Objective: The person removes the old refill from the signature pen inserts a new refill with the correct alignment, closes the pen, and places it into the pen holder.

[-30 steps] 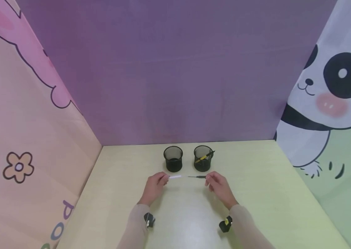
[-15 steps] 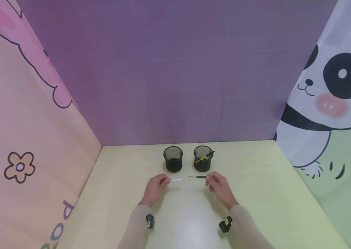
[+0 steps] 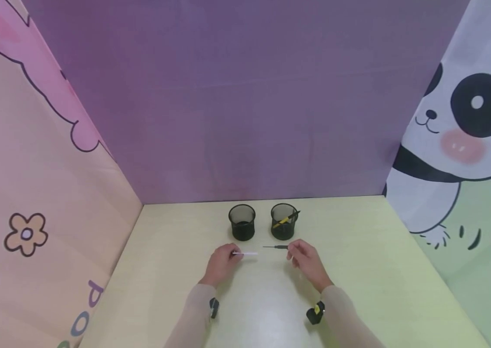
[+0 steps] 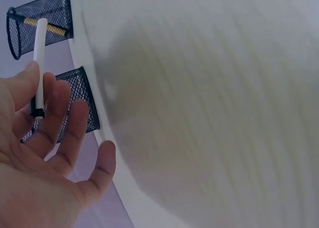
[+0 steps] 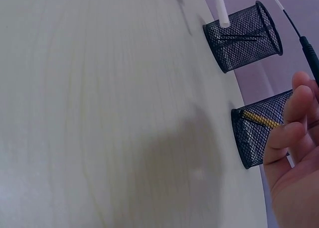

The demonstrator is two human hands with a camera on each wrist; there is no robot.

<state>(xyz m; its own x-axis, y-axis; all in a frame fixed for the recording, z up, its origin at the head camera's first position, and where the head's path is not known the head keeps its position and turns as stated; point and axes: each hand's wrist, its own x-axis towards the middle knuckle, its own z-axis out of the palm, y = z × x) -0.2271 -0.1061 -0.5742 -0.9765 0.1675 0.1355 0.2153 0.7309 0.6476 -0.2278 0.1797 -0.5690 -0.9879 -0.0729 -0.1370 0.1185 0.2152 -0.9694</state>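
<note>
My left hand (image 3: 223, 266) pinches a white tube like a pen barrel (image 4: 39, 46) between thumb and index finger. A black collar sits at the tube's near end in the left wrist view, and its other fingers are spread loosely. Opposite it, my right hand (image 3: 308, 263) pinches a slim black pen grip with a thin refill-like rod (image 5: 307, 50) sticking out, pale at the tip. Tube and rod point toward each other above the table, a small gap between them. In the right wrist view the tube's open end (image 5: 223, 19) shows in front of a mesh cup.
Two black mesh pen cups stand side by side behind the hands, a left cup (image 3: 242, 231) and a right cup (image 3: 282, 233). A yellow and black pencil (image 3: 286, 220) leans in the right one. The pale wooden table (image 3: 176, 227) meets a purple backdrop (image 3: 245, 121) behind them.
My left hand has shifted a little right and toward me, bringing the white tube's end lower and further right. More of the tube now shows. The right hand stays nearly still.
</note>
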